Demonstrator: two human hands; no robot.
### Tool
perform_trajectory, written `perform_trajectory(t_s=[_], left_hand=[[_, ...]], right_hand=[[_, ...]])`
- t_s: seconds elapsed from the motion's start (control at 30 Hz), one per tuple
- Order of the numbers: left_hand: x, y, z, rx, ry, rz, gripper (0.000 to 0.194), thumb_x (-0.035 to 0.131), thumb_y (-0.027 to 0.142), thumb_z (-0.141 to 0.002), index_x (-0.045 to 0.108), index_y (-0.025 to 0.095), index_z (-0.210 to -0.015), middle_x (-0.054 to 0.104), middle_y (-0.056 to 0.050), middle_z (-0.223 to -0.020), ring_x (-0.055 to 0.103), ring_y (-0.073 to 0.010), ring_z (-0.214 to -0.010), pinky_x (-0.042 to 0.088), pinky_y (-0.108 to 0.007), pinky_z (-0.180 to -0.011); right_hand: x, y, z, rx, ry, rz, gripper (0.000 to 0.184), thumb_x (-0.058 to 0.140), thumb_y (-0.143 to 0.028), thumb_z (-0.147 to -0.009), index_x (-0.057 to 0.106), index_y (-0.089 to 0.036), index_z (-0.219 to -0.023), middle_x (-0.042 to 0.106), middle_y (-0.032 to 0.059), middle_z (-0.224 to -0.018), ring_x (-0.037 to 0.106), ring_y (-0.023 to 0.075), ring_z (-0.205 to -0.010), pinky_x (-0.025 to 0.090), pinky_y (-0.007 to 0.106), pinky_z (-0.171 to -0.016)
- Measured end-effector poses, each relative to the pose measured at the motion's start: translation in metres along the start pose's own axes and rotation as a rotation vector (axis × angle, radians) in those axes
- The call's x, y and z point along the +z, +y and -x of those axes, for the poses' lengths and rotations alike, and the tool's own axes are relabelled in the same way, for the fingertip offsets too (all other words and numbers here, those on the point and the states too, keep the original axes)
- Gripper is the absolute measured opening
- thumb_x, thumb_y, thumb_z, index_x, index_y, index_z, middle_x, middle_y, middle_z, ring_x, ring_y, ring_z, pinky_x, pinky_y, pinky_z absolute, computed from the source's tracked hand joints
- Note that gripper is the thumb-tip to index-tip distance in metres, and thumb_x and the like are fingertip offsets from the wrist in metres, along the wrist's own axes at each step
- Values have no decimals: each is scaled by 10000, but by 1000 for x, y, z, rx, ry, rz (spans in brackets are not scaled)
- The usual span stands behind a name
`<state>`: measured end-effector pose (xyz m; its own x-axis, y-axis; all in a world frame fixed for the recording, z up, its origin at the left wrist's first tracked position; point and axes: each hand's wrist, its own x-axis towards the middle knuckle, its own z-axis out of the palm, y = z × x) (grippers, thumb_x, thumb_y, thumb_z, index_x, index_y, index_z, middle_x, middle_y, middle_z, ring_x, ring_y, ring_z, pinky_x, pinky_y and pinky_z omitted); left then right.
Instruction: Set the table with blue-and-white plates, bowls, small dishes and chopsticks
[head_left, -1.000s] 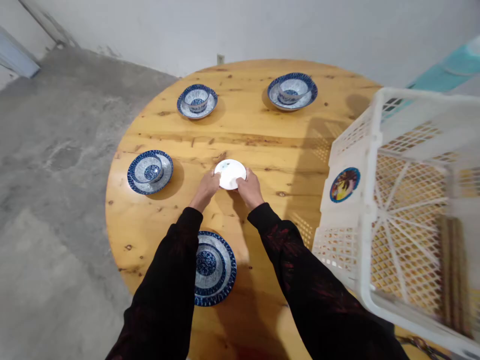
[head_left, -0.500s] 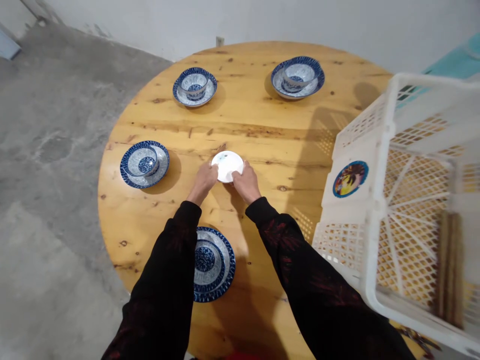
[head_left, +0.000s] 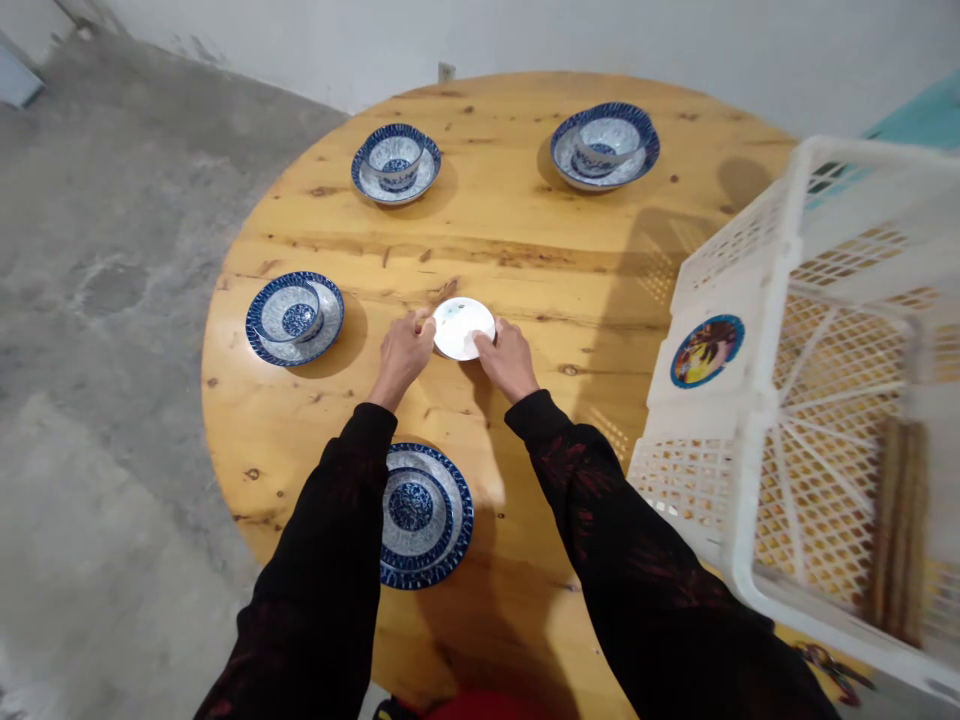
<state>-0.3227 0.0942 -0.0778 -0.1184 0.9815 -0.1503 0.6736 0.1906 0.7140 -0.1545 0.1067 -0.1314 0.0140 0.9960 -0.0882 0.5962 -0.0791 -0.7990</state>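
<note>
Nearest, a blue plate (head_left: 462,527) bearing a smaller dish (head_left: 411,507) lies against the view of the left sleeve (head_left: 322,570). Beyond, a small white dish (head_left: 459,326) is over the middle of the table (head_left: 555,290); contact with the wood cannot be told. The right hand (head_left: 510,362) grips its right rim, thumb on top; the left hand (head_left: 405,352) is curled at the left rim, its hold unclear. Judged light, rigid, slippery and breakable, it is best held by opposite rims.
</note>
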Motion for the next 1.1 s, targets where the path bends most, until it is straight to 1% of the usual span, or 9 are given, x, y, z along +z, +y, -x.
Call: perform_trajectory(t_s=[0.1,0.2,0.3,0.43,0.6,0.73,0.83,0.97,1.1], left_hand=[[-1,4,2,39,13,-60,243,437,247,-946,664,208,-868,698,-45,-851,605,-196,-825,410,-276,-718],[1,7,0,7,24,-81,246,438,229,-938,598,207,-752,659,-39,-758,594,-193,-771,380,-276,-671],[3,10,-5,-6,26,-119,245,441,210,-927,554,205,-710,644,-43,-737,586,-192,-755,373,-282,-670],[3,12,-12,4,26,-158,223,438,197,-921,565,201,-738,668,-64,-791,604,-213,-813,401,-298,-722],[4,12,-21,-11,22,-134,238,426,205,-912,581,202,-731,674,-75,-806,618,-231,-829,431,-323,-763],[5,14,-32,-41,35,-128,244,425,192,-907,609,201,-746,690,-92,-844,635,-254,-882,449,-347,-804],[3,15,-38,-57,25,-132,224,444,174,-891,612,200,-746,691,-86,-831,633,-251,-878,455,-339,-791],[1,15,-37,-31,15,-127,225,444,171,-888,641,198,-784,694,-79,-820,629,-243,-870,459,-329,-790],[1,15,-31,-28,8,-172,263,421,182,-915,684,189,-907,723,-117,-950,644,-275,-956,466,-362,-855]], right_hand=[[0,1,-1,8,-8,24,193,473,-379,-841,546,-209,-895,674,184,-961,591,350,-961,487,537,-904],[3,-1,-1,21,3,41,153,458,-318,-829,544,-205,-888,670,184,-931,595,345,-932,490,531,-899],[6,-3,-2,39,34,69,167,448,-283,-827,556,-186,-908,665,200,-934,600,355,-945,486,536,-911],[8,-6,-6,71,42,85,180,439,-268,-840,568,-180,-929,670,212,-966,605,366,-972,479,542,-933],[7,-11,-16,88,35,89,196,454,-266,-832,586,-167,-938,675,222,-993,615,382,-1007,476,570,-946],[10,-11,-29,79,71,43,179,469,-278,-822,599,-184,-904,683,196,-934,622,385,-993,496,579,-931],[12,-7,-35,37,79,-5,193,479,-300,-831,612,-187,-914,688,171,-896,630,377,-996,522,551,-909],[12,-5,-34,0,55,-10,209,493,-320,-850,618,-182,-944,695,167,-895,646,364,-971,532,522,-894],[5,-10,-27,51,-12,73,198,474,-301,-853,605,-172,-925,702,203,-938,649,370,-959,517,527,-900]])
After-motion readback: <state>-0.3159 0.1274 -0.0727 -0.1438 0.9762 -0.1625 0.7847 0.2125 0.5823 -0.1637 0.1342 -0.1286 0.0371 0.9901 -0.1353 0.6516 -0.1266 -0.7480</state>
